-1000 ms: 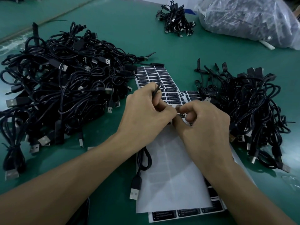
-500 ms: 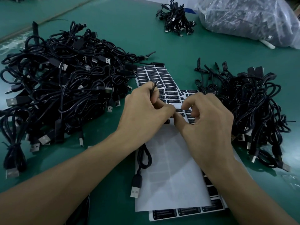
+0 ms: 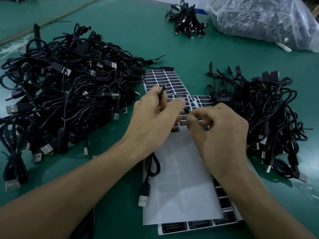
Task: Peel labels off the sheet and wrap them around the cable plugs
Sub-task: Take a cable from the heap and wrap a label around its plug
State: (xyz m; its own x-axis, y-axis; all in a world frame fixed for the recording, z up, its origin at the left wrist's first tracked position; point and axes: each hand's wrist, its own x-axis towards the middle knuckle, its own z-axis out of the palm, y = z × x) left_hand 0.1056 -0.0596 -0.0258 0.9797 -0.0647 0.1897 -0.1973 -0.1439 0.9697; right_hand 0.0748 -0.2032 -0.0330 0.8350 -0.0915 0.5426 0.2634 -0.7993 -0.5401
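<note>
A white label sheet [image 3: 183, 183] lies in the middle of the green table, with black labels [image 3: 165, 80] in rows at its far end and its near half bare. My left hand [image 3: 151, 118] grips a thin black cable plug [image 3: 162, 94] whose tip points up and away. That cable's loop and USB end [image 3: 144, 195] trail onto the sheet below my wrist. My right hand [image 3: 219, 133] hovers over the sheet and pinches a small black label [image 3: 187, 112] between thumb and forefinger, close to my left fingertips.
A big heap of black USB cables [image 3: 65, 94] fills the left side. A smaller heap of cables [image 3: 262, 114] sits to the right. A tied cable bundle [image 3: 186, 19] and a clear plastic bag of cables [image 3: 264, 19] lie at the back. More label sheets [image 3: 198, 225] stick out underneath.
My hands have drawn apart a little. The right hand has lifted away from the sheet with a label pinched in its fingertips, and the left hand has moved slightly up with the plug.
</note>
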